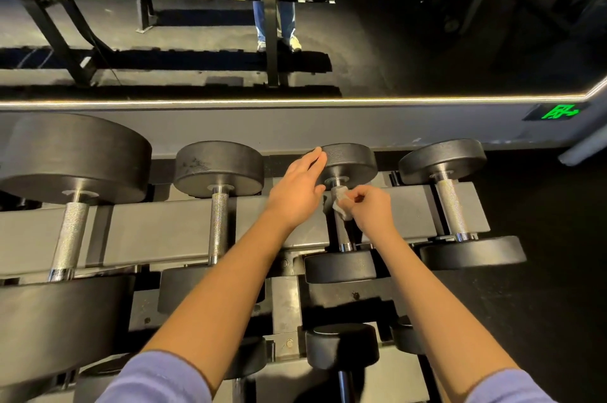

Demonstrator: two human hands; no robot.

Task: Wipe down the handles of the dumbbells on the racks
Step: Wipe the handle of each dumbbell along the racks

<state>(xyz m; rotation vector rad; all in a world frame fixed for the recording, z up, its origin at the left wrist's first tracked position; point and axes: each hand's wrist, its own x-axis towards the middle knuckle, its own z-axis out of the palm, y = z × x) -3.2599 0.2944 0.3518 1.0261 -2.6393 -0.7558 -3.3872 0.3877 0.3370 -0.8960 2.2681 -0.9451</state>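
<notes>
Several black dumbbells with knurled steel handles lie across the grey rack [170,232]. My right hand [369,209] pinches a small grey-white cloth [341,202] against the far end of the handle [341,233] of the third dumbbell from the left. Fingers apart, my left hand [300,189] rests with its fingertips against the far head [353,161] of that same dumbbell. To the left lie a mid-size dumbbell [219,222] and a very large one [70,235]. One more dumbbell [455,209] lies to the right.
A lower rack tier with smaller dumbbells [341,350] sits below my forearms. Behind the rack, a wall mirror [394,41] with a lit lower edge reflects more racks and a person's legs. A green exit sign [558,112] glows at the right.
</notes>
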